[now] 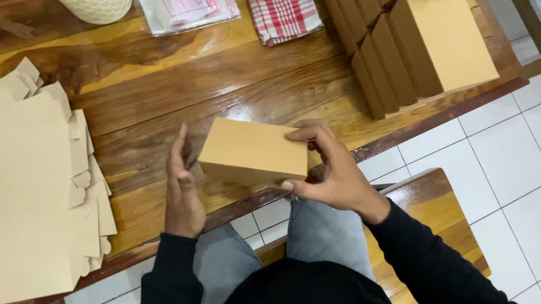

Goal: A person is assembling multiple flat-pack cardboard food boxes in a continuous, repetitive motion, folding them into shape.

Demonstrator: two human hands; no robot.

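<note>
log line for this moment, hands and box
right hand: grips folded box | left hand: open, flat at box's left end | flat blanks: stacked left

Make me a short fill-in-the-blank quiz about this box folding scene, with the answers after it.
1. The right hand grips a folded tan cardboard box, while the left hand beside it is ____.
2. The stack of flat unfolded box blanks lies on the person's ____ side.
3. The checked cloth is white and ____.
4. The finished boxes stand on the wooden ____.

Missing words: open; left; red; table
</note>
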